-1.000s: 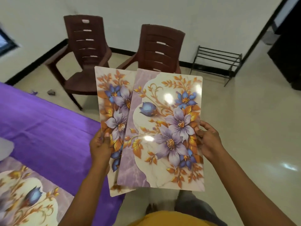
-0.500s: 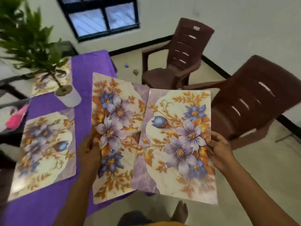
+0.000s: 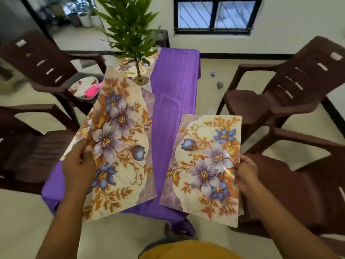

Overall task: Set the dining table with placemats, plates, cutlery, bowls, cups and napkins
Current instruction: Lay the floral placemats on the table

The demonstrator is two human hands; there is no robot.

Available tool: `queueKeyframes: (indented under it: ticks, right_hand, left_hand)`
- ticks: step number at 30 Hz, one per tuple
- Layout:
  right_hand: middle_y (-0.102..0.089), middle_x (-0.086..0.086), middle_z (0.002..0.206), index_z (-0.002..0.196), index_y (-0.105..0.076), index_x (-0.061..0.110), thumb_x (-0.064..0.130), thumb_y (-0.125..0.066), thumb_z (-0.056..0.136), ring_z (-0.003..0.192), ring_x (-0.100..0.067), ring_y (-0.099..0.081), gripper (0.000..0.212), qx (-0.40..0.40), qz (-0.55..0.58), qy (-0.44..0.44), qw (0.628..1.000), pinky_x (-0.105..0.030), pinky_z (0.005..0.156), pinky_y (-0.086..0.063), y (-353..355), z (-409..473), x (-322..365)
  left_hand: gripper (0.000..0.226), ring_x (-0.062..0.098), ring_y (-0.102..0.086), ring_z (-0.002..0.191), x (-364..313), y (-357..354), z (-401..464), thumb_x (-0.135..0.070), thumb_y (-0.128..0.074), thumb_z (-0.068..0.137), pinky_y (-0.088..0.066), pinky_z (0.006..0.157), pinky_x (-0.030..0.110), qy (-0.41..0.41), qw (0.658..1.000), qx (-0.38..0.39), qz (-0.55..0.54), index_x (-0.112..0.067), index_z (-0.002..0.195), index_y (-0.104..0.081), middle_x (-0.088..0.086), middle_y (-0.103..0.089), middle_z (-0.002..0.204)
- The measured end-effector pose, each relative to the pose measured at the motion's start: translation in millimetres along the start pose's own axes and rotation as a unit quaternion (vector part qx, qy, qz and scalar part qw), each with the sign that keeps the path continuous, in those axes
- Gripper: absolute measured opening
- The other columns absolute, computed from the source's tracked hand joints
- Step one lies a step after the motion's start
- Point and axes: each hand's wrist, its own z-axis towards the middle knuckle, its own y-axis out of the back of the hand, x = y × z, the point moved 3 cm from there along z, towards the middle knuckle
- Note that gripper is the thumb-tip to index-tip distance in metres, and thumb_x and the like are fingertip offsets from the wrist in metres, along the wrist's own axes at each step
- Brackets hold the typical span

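At the far left stand two dark brown plastic chairs (image 3: 37,116), the further one with what looks like a patterned plate (image 3: 82,86) and something pink (image 3: 92,91) on its seat, though blur there makes both hard to name. Next comes the left hand (image 3: 80,165), thumb on top and fingers curled under, pinching the left edge of a floral placemat (image 3: 119,146) which it holds tilted above the near left part of the table. Just beneath that mat's left edge a strip of another placemat (image 3: 82,129) shows, lying on the cloth. The table itself is covered in a purple tablecloth (image 3: 173,86) that runs away down the middle of the view. At its far end a potted green plant (image 3: 130,30) stands on the cloth, with one more floral mat (image 3: 127,66) behind and partly under its pot. To the right of the bare purple strip, a second held placemat (image 3: 207,165) of the same flower design hangs over the near right corner of the table, well apart from the first. The right hand (image 3: 246,172) grips its right edge, thumb over the top surface and fingers hidden below. Further right stand two more brown chairs (image 3: 291,94), and a barred window (image 3: 214,14) sits in the back wall
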Motion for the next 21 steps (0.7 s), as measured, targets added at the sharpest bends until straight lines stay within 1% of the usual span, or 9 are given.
queueKeyframes:
  ticks: [2, 4, 8, 11, 14, 16, 17, 19, 21]
  right_hand:
    - [-0.073, -0.02, 0.114, 0.119, -0.066, 0.006, -0.006, -0.057, 0.097, 0.101, -0.039, -0.072, 0.027, 0.004, -0.005, -0.007, 1.0, -0.055, 0.087, -0.061, -14.8, 11.0, -3.2]
    - [-0.075, -0.017, 0.11, 0.119, -0.068, 0.009, -0.004, -0.061, 0.096, 0.097, -0.036, -0.074, 0.026, 0.012, -0.013, -0.009, 1.0, -0.055, 0.085, -0.062, -29.5, 20.8, -4.9]
    - [-0.075, -0.014, 0.111, 0.121, -0.068, 0.01, 0.001, -0.068, 0.094, 0.095, -0.033, -0.075, 0.028, 0.023, -0.037, 0.002, 0.999, -0.052, 0.08, -0.064, -58.5, 42.2, -7.0]
    - [-0.073, -0.011, 0.114, 0.121, -0.064, 0.016, 0.016, -0.067, 0.098, 0.097, -0.031, -0.072, 0.023, 0.017, -0.088, 0.011, 0.996, -0.051, 0.083, -0.063, -79.5, 49.4, -12.1]
    - [-0.063, -0.005, 0.11, 0.129, -0.046, 0.027, 0.029, -0.061, 0.103, 0.093, -0.024, -0.065, 0.029, 0.027, -0.168, 0.039, 0.985, -0.038, 0.068, -0.057, -99.1, 47.3, -12.2]
    - [-0.061, -0.005, 0.112, 0.134, -0.039, 0.032, 0.028, -0.061, 0.103, 0.089, -0.019, -0.063, 0.038, 0.054, -0.238, 0.065, 0.968, -0.034, 0.063, -0.053, -108.1, 50.7, -13.0]
    - [-0.061, -0.007, 0.114, 0.134, -0.039, 0.032, 0.026, -0.063, 0.101, 0.089, -0.019, -0.063, 0.041, 0.074, -0.271, 0.073, 0.957, -0.035, 0.065, -0.054, -112.5, 53.0, -13.2]
    - [-0.062, -0.009, 0.117, 0.132, -0.042, 0.032, 0.027, -0.07, 0.095, 0.096, -0.026, -0.065, 0.046, 0.123, -0.32, 0.071, 0.937, -0.044, 0.073, -0.062, -118.2, 58.3, -15.7]
    - [-0.065, -0.011, 0.115, 0.126, -0.049, 0.027, 0.031, -0.075, 0.09, 0.096, -0.031, -0.069, 0.045, 0.156, -0.347, 0.059, 0.923, -0.049, 0.073, -0.064, -118.9, 58.5, -13.8]
  left_hand:
    - [0.038, 0.031, -0.063, 0.121, 4.9, 5.4, 2.5, -0.023, -0.048, 0.104, -0.05, 0.105, 0.051, 0.017, 1.0, -0.014, 0.008, -0.013, 0.135, -0.066, 0.011, -0.071, 0.128]
    - [0.034, 0.029, -0.063, 0.121, 7.7, 9.3, 5.4, -0.015, -0.049, 0.107, -0.049, 0.103, 0.045, 0.025, 0.999, -0.025, 0.011, -0.012, 0.137, -0.065, 0.01, -0.07, 0.128]
    - [0.034, 0.02, -0.062, 0.113, 2.0, 17.9, 8.4, -0.014, -0.048, 0.109, -0.046, 0.097, 0.034, 0.03, 0.998, -0.038, 0.027, -0.014, 0.138, -0.065, 0.0, -0.069, 0.122]
    - [0.034, 0.02, -0.066, 0.113, -2.8, 28.2, 4.4, -0.023, -0.048, 0.11, -0.051, 0.096, 0.036, 0.04, 0.997, -0.047, 0.04, -0.017, 0.138, -0.066, 0.002, -0.073, 0.123]
    - [0.033, 0.02, -0.066, 0.112, -8.2, 38.4, 0.0, -0.024, -0.049, 0.11, -0.053, 0.095, 0.041, 0.054, 0.994, -0.074, 0.058, -0.017, 0.137, -0.067, 0.004, -0.073, 0.122]
    - [0.033, 0.021, -0.063, 0.111, -14.5, 41.7, -6.6, -0.023, -0.049, 0.11, -0.05, 0.095, 0.039, 0.068, 0.99, -0.098, 0.077, -0.013, 0.136, -0.067, 0.006, -0.072, 0.121]
    - [0.033, 0.024, -0.064, 0.11, -16.8, 42.8, -10.4, -0.022, -0.049, 0.11, -0.049, 0.095, 0.039, 0.074, 0.988, -0.108, 0.088, -0.012, 0.135, -0.067, 0.009, -0.072, 0.121]
    - [0.033, 0.027, -0.065, 0.11, -20.7, 45.0, -17.8, -0.02, -0.049, 0.11, -0.048, 0.096, 0.04, 0.09, 0.983, -0.132, 0.096, -0.01, 0.135, -0.067, 0.014, -0.073, 0.122]
    - [0.033, 0.029, -0.065, 0.111, -26.6, 46.0, -27.8, -0.019, -0.05, 0.109, -0.049, 0.097, 0.043, 0.099, 0.978, -0.15, 0.107, -0.009, 0.136, -0.067, 0.016, -0.072, 0.123]
